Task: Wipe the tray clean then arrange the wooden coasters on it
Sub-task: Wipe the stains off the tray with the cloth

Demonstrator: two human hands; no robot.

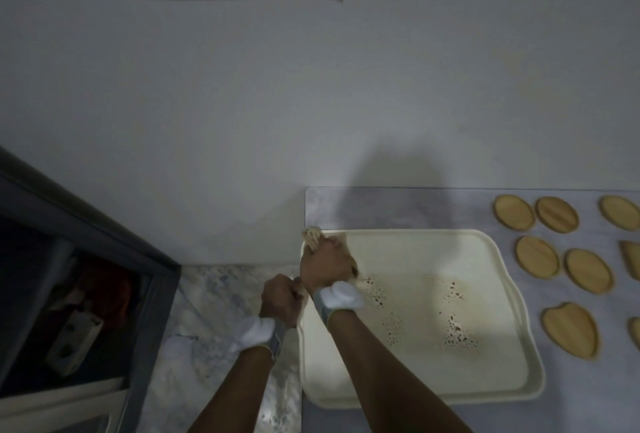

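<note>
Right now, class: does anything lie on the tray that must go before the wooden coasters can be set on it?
Yes. Dark speckled crumbs lie scattered over the tray, right of the right hand and its cloth. The coasters wait beside it.

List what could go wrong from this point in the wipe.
1. The right hand wipes with a beige cloth at the far-left corner of the cream plastic tray; brown speckled crumbs may get pushed over the low rim.
2. Oval wooden coasters lie close beside the tray; scattered crumbs could land on them.
</note>
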